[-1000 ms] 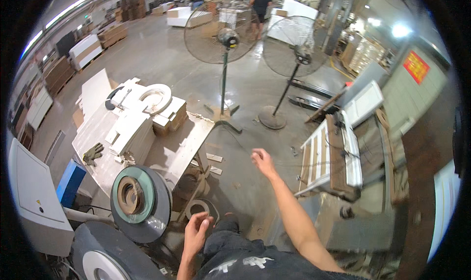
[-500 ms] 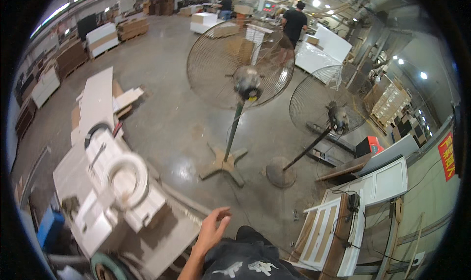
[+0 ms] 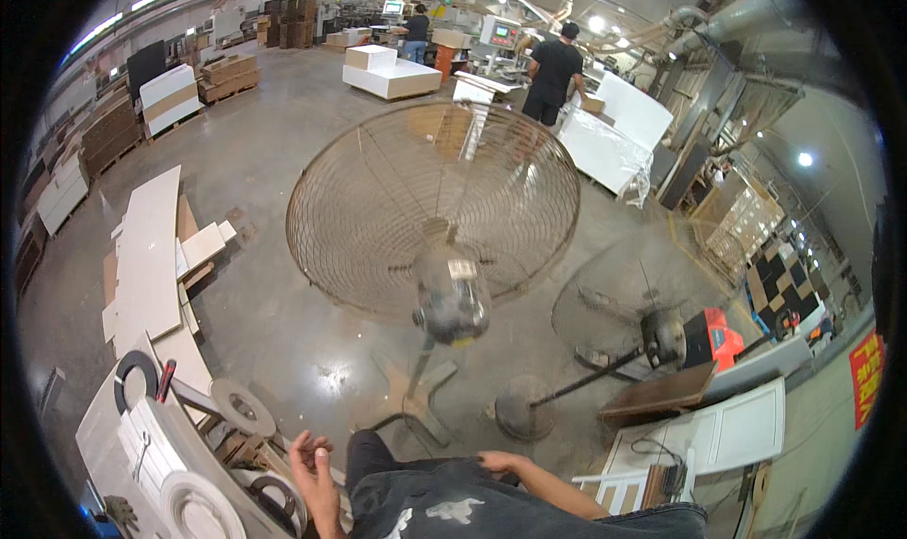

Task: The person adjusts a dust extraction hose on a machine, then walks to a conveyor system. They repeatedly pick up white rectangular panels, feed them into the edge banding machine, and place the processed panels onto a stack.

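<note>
My left hand (image 3: 314, 468) is raised beside the workbench, its fingers loosely bent and apart, with nothing in it. Close to it lie pale flat rings (image 3: 242, 408) on the bench, along with a thick white ring (image 3: 198, 509). A wrench (image 3: 142, 456) rests on white strips, and a red-and-black hand tool (image 3: 166, 380) leans by a dark ring (image 3: 135, 380). My right hand (image 3: 501, 462) is at my right side against my dark clothing. Its fingers are mostly hidden, so I cannot see whether it holds anything. Ahead of me stands a large pedestal fan (image 3: 452, 293) with a round wire cage.
A second pedestal fan (image 3: 663, 339) stands to the right, near leaning white panels (image 3: 737, 435). Long boards (image 3: 151, 246) are stacked on the floor at left. One person (image 3: 555, 74) stands at a machine; another person (image 3: 417, 34) is farther back. White blocks (image 3: 392, 78) sit mid-floor.
I have moved forward: the near fan looms larger, and the bench has slid down and left in view. My left hand has shifted left, and my right hand has come into sight.
</note>
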